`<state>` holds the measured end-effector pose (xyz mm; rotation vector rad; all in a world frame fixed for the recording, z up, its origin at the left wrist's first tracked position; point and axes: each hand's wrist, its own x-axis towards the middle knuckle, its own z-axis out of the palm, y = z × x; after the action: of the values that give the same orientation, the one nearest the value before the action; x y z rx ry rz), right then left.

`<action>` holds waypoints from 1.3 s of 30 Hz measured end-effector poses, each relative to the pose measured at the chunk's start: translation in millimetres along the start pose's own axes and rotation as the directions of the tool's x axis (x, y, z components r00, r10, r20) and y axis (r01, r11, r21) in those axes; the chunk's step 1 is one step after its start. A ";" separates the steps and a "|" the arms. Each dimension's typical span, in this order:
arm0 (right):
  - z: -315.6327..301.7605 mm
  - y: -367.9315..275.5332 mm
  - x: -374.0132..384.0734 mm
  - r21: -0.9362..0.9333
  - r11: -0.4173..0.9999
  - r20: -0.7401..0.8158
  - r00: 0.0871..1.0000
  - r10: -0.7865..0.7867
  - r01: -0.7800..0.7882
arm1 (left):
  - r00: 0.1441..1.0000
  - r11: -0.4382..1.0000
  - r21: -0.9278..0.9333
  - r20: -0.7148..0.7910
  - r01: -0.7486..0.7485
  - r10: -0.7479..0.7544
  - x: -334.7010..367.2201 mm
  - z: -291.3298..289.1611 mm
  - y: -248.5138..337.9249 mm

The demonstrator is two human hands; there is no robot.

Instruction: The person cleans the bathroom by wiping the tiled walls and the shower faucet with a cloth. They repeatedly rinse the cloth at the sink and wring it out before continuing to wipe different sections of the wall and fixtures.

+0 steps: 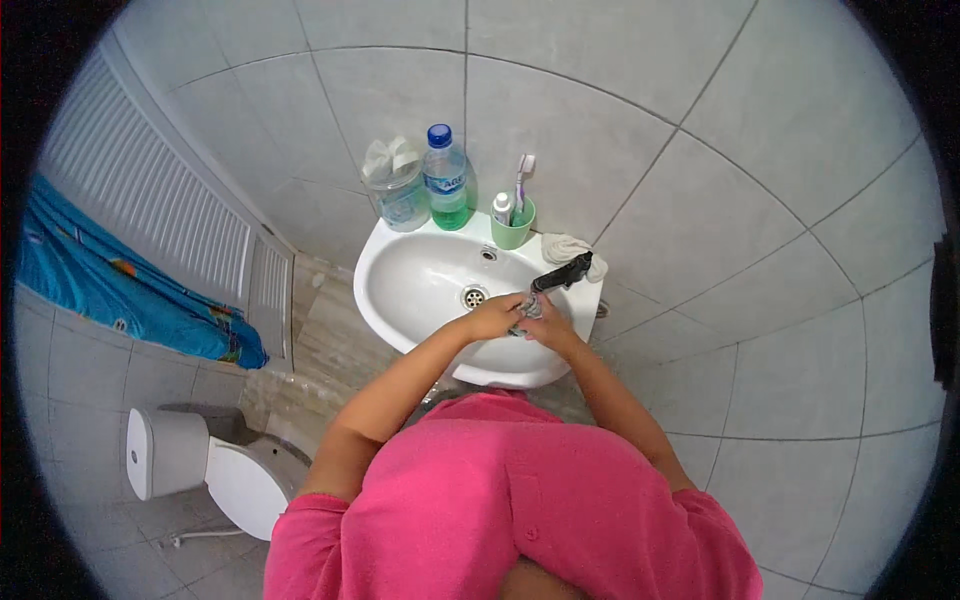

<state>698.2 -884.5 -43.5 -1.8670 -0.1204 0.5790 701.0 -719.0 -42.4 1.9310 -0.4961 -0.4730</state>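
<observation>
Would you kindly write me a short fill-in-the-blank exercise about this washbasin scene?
The bottle has a cap coloured ____.
The cup holding a toothbrush is pale ____.
The left hand and right hand are near the faucet, coloured ____.
The toilet is on the person's ____ side.
Missing words: blue; green; black; left.

A small, greyish-white cloth (530,308), crumpled into a loose bunch, is held between the left hand (490,318) and the right hand (553,329), above the near right part of the white basin (400,275); its finer details are too small to tell.
</observation>
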 end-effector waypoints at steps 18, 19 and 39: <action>11.2 1.5 14.4 0.644 0.760 -0.081 0.981 0.175 -0.082 | 0.750 0.006 -0.919 0.319 0.395 -0.579 -10.5 2.0 9.5; 9.8 6.2 11.5 0.503 0.864 -0.123 0.987 0.107 -0.031 | 0.748 -0.017 -0.916 0.339 0.402 -0.571 -4.3 4.3 11.2; -4.3 -29.4 -28.3 0.662 0.746 0.003 0.997 0.082 -0.063 | 0.842 0.087 -0.895 0.375 0.438 -0.388 1.6 7.4 15.6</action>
<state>681.0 -887.3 -6.4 -1.1771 0.1659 0.5561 696.4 -731.3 -31.0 0.6989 0.3915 -0.9262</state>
